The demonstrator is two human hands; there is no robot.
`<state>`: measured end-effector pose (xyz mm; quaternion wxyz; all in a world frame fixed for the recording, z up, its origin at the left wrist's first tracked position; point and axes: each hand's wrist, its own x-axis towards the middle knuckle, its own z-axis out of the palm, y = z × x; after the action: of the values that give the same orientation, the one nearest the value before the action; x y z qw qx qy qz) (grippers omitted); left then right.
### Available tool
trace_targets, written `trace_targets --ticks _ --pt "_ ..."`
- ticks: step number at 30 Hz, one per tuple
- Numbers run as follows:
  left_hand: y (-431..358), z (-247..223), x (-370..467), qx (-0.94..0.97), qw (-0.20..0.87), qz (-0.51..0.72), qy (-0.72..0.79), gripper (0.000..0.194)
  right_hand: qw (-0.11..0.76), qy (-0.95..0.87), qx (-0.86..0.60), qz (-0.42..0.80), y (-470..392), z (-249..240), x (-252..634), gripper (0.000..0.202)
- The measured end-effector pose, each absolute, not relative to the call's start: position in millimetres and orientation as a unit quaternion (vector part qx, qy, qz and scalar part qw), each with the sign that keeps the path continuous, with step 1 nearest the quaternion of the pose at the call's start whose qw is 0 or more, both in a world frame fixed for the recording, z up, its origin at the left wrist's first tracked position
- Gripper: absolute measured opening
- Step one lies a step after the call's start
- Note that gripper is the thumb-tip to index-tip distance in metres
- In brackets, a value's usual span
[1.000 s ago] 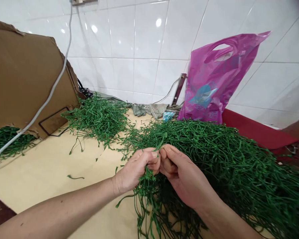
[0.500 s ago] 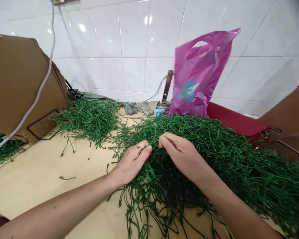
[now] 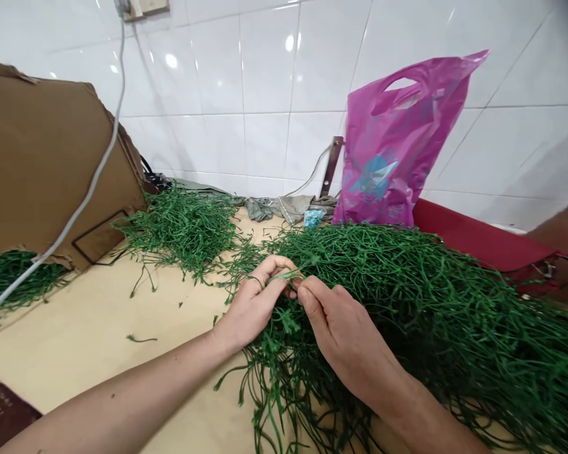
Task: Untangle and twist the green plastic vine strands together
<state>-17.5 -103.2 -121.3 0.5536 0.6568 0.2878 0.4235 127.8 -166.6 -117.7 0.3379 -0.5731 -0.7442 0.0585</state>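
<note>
Thin green plastic stems (image 3: pixel 286 275) run between my two hands, just above a big heap of the same green stems (image 3: pixel 378 252). My left hand (image 3: pixel 258 306) curls round them with thumb and fingers. Fingertips of my right hand (image 3: pixel 341 328) pinch the stems' right end, close against the left fingers. How many stems are held cannot be made out. Loose stems (image 3: pixel 284 384) hang and spread below my hands, on the tan tabletop (image 3: pixel 189 359).
A smaller stem pile (image 3: pixel 189 227) lies at the back left, by a cardboard box (image 3: pixel 42 164) with a white cable (image 3: pixel 97 170) before it. A pink plastic bag (image 3: pixel 402 145) and a red case (image 3: pixel 483 243) stand behind the heap, against the tiled wall (image 3: pixel 265 75).
My right hand has come down and in, so both hands now meet at the stems. The left fingers have loosened into a wider curl. The whole view has shifted slightly.
</note>
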Motion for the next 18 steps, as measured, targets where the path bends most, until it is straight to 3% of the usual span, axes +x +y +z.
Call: trace_targets --ticks 4,10,18 --pt "-102.8 -123.0 -21.1 0.688 0.552 0.382 0.276 0.027 0.356 -0.721 -0.588 0.085 -159.3 -126.8 129.4 0.029" --pt "-93.9 -124.7 -21.1 0.717 0.517 0.395 0.251 0.030 0.403 -0.698 -0.576 0.136 -153.2 -133.4 129.9 0.024" --pt "-88.2 -133.4 -18.3 0.684 0.504 0.457 0.264 0.009 0.414 -0.705 -0.567 0.101 -152.1 -140.8 129.8 0.022"
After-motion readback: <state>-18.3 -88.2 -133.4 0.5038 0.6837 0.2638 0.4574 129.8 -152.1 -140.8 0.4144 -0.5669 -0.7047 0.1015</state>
